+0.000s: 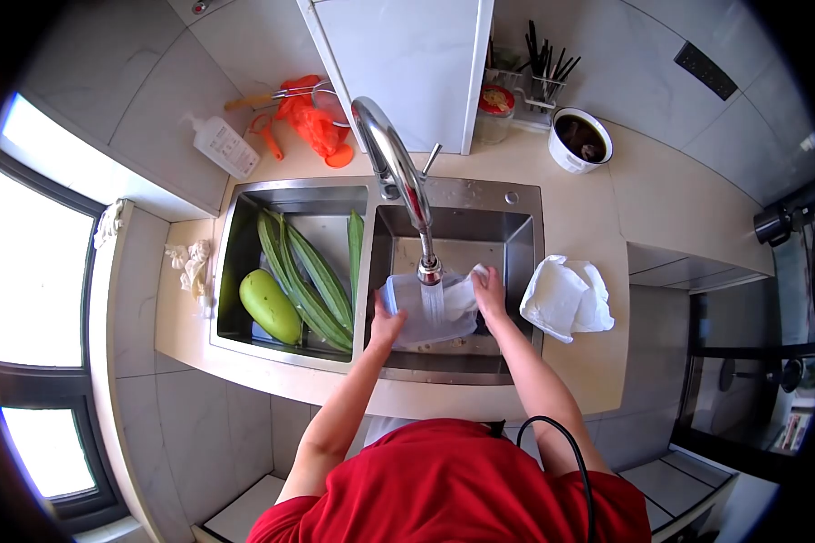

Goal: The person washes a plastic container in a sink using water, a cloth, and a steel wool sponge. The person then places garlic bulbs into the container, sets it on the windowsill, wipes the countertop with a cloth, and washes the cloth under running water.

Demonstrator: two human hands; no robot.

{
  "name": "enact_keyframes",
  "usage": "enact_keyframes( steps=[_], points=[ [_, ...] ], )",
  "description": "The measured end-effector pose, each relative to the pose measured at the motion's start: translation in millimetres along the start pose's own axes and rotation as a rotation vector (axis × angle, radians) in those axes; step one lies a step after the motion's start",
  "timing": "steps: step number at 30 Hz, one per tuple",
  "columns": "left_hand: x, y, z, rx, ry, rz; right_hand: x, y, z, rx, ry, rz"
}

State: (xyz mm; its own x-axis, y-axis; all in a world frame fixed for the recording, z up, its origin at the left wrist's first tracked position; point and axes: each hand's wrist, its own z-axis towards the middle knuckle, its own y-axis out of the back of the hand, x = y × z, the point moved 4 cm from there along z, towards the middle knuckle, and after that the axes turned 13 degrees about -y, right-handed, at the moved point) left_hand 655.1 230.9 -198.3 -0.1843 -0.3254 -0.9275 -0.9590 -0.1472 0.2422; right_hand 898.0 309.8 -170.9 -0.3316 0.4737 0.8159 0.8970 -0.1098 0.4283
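Under the running faucet (404,176), your left hand (388,324) grips a translucent plastic container (409,315), your right hand (489,295) a white cloth (462,297); ridge gourds (290,271) lie left of the faucet.

One fisheye head view, looking forward and down over a red cloth shirt (453,480), silver steel double-basin sink (466,192) close below

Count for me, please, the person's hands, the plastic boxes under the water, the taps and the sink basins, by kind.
Hands: 2 (left hand, right hand)
Box: 1
Tap: 1
Basins: 2 (left basin, right basin)
Total: 6
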Motion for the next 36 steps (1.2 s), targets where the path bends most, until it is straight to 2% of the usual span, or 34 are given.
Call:
enact_keyframes(
  steps=[1,2,4,6,9,11,13,14,16,17,18,20,21,22,24,25,26,27,28,29,31,32,34,36],
  points=[
    [-2,0,-3,-0.033,-0.011,0.126,11,6,-5,-0.069,0.18,-0.071],
    [-4,-3,-4,-0.028,-0.013,0.126,12,12,-11,-0.074,0.179,-0.071],
    [-6,-5,-4,-0.026,0.071,0.215,38,8,-52,0.386,0.351,-0.542],
    [-3,-11,1,-0.071,0.077,0.221,21,-8,-74,0.594,0.57,-0.796],
    [-2,-12,3,-0.11,0.092,0.194,11,-19,-77,0.612,0.59,-0.843],
    [-30,-9,-6,-0.1,0.098,0.166,19,-19,-72,0.649,0.604,-0.776],
    [-113,-10,-28,-0.169,-0.633,0.849,26,-19,-55,0.666,0.624,-0.784],
    [-118,-9,-29,-0.162,-0.631,0.848,25,-18,-47,0.685,0.638,-0.794],
    [-136,-27,-33,0.335,-1.03,0.776,28,-15,-30,0.754,0.592,-0.779],
    [-142,-30,-31,0.472,-0.949,0.769,31,-13,-25,0.777,0.595,-0.789],
    [-140,-30,-23,0.472,-0.948,0.769,30,-13,-22,0.8,0.597,-0.798],
    [-116,-33,-2,0.673,-0.72,0.719,40,-5,-19,0.751,0.547,-0.674],
    [-115,-29,4,0.618,-0.764,0.689,44,0,-15,0.697,0.499,-0.55],
    [-111,-27,7,0.62,-0.765,0.686,44,2,-14,0.695,0.496,-0.552],
    [-102,-16,14,0.51,-0.619,0.481,48,20,-3,0.41,0.212,0.16],
    [-96,-10,13,0.472,-0.522,0.349,50,22,-3,0.412,0.207,0.159],
    [-92,-11,10,0.473,-0.519,0.348,49,27,-1,0.401,0.108,0.399],
    [-87,-10,11,0.386,-0.409,0.072,53,33,-2,0.384,0.008,0.639],
    [-83,-9,10,0.293,-0.296,-0.2,62,37,-10,0.384,0.007,0.638],
    [-82,-10,8,0.291,-0.295,-0.202,71,42,-20,0.349,0.016,0.675],
    [-79,-6,6,0.115,-0.208,-0.238,84,46,-38,0.277,0.059,0.728],
    [-74,-6,6,0.114,-0.209,-0.241,90,48,-46,0.277,0.061,0.725],
    [-60,-2,9,-0.043,-0.174,-0.28,101,50,-65,0.235,0.13,0.674],
    [-60,-3,7,-0.089,-0.18,-0.259,88,29,-80,0.256,0.197,0.492]
  ],
)
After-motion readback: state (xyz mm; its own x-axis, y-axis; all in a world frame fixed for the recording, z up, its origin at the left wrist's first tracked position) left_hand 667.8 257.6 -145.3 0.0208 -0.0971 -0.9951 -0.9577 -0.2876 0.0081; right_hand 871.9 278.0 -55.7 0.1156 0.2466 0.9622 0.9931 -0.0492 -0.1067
